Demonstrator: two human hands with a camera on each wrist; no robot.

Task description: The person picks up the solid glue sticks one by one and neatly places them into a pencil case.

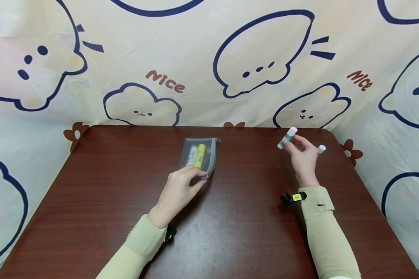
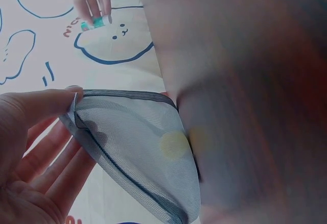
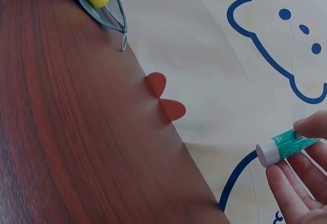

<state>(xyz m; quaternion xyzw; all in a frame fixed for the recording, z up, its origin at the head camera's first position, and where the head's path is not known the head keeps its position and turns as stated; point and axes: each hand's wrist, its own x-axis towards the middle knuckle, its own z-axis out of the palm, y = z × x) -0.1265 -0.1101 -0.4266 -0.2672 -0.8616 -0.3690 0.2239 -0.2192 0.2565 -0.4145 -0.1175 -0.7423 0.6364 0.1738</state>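
My left hand [image 1: 179, 190] pinches the near edge of a grey mesh zip pouch [image 1: 212, 157] between thumb and fingers. Through the mesh show a white stick [image 1: 191, 155] and a yellow stick [image 1: 199, 155], side by side. The left wrist view has the pouch [image 2: 138, 127] spread at its mouth, its corner between thumb and fingertips. Over the table's far right part, my right hand [image 1: 304, 157] holds a white and green glue stick [image 1: 287, 138] between thumb and fingers. In the right wrist view the glue stick's [image 3: 283, 148] white end points away from the fingers.
Just behind my right hand, a white-ended stick [image 1: 321, 149] shows, mostly hidden by that hand. The brown wooden table [image 1: 237, 217] ends at the back against a printed cloth [image 1: 202, 46] with cartoon figures.
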